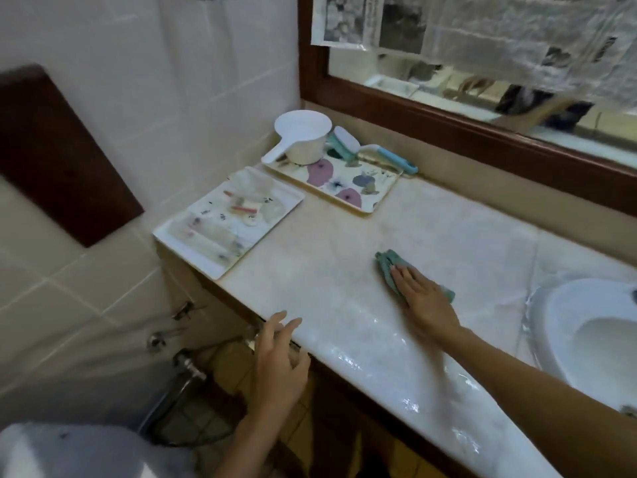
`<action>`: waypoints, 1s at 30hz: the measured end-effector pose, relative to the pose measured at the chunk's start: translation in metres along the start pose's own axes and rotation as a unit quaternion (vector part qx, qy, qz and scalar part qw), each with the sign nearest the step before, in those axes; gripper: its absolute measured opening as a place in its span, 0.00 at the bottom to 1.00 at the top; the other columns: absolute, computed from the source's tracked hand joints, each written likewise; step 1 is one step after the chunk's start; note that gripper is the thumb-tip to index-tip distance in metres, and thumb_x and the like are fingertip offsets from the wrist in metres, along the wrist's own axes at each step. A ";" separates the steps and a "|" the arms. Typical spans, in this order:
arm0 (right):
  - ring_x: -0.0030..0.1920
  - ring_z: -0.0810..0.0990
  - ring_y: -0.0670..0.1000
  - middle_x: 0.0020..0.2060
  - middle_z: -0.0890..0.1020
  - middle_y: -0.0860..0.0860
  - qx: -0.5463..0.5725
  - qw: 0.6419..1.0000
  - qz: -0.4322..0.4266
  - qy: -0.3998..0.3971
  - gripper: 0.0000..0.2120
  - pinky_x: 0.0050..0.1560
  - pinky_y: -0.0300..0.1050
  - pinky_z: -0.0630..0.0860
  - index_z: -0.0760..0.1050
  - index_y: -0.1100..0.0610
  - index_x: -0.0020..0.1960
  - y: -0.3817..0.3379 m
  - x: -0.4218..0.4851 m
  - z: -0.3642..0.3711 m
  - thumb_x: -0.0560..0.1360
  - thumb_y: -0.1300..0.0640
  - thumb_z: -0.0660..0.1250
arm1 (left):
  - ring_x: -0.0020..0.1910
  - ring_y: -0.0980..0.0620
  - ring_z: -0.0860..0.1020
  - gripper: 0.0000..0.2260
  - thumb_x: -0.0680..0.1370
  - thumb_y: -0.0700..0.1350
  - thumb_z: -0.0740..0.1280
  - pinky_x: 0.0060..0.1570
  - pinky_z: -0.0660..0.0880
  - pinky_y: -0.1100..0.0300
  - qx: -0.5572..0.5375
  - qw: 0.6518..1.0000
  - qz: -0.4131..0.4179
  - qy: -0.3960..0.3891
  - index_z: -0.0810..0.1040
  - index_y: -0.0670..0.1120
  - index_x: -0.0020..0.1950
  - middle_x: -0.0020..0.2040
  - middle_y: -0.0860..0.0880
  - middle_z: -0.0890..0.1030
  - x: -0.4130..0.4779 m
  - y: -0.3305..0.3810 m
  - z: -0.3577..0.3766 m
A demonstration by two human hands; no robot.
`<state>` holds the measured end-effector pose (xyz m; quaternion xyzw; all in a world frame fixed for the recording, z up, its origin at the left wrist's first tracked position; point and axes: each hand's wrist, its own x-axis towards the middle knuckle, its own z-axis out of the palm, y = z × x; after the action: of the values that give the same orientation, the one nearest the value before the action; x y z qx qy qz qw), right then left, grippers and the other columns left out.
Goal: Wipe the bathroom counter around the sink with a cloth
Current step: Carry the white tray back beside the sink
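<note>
A pale marble counter (310, 270) runs from the left wall to a white sink (586, 326) at the right edge. A teal cloth (387, 267) lies folded on the counter left of the sink. My right hand (420, 298) lies flat on the cloth, fingers stretched out, pressing it onto the stone. The part of the counter near the front edge shines wet. My left hand (279, 360) hovers at the counter's front edge, fingers apart, holding nothing.
Two trays stand at the counter's left end: a white one (203, 257) with small toiletries, and a flowered one (375, 198) bearing a white scoop (303, 139) and a blue-handled brush (379, 153). A wood-framed mirror (448, 125) hangs behind. Pipes and valves (186, 363) sit below left.
</note>
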<state>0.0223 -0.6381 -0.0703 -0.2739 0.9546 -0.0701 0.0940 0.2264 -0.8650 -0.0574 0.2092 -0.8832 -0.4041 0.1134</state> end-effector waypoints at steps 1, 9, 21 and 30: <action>0.78 0.47 0.51 0.77 0.49 0.44 -0.005 1.000 -0.003 -0.005 0.27 0.73 0.50 0.50 0.43 0.44 0.77 -0.004 0.001 0.008 0.82 0.51 0.52 | 0.62 0.65 0.62 0.18 0.76 0.38 0.68 0.50 0.60 0.83 -0.010 1.000 -0.022 0.002 0.76 0.51 0.65 0.69 0.58 0.64 0.006 -0.006 -0.010; 0.52 0.80 0.60 0.50 0.85 0.51 -0.021 0.952 -0.113 0.285 0.14 0.49 0.54 0.67 0.81 0.58 0.52 -0.074 0.065 -0.006 0.73 0.56 0.60 | 0.60 0.52 0.74 0.16 0.76 0.39 0.67 0.53 0.73 0.57 -0.133 0.971 -0.184 0.080 0.76 0.56 0.59 0.64 0.54 0.70 0.066 -0.047 -0.056; 0.58 0.73 0.62 0.62 0.74 0.59 0.145 0.981 -0.060 0.117 0.20 0.55 0.53 0.70 0.69 0.61 0.69 -0.201 0.296 -0.040 0.77 0.62 0.59 | 0.54 0.52 0.74 0.22 0.80 0.41 0.64 0.38 0.68 0.63 -0.184 0.895 -0.340 0.223 0.66 0.49 0.74 0.67 0.47 0.74 0.184 -0.086 -0.098; 0.44 0.72 0.58 0.43 0.75 0.60 0.170 0.983 -0.034 0.062 0.11 0.42 0.49 0.66 0.70 0.62 0.50 -0.203 0.336 -0.018 0.73 0.61 0.52 | 0.54 0.45 0.79 0.24 0.77 0.36 0.63 0.49 0.80 0.43 -0.126 0.909 -0.342 0.203 0.67 0.48 0.72 0.61 0.46 0.74 0.214 -0.109 -0.094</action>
<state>-0.1580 -0.9870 -0.0624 -0.2817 0.9228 -0.2513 0.0771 0.1020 -1.0898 -0.0729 0.5601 -0.6573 -0.4744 0.1709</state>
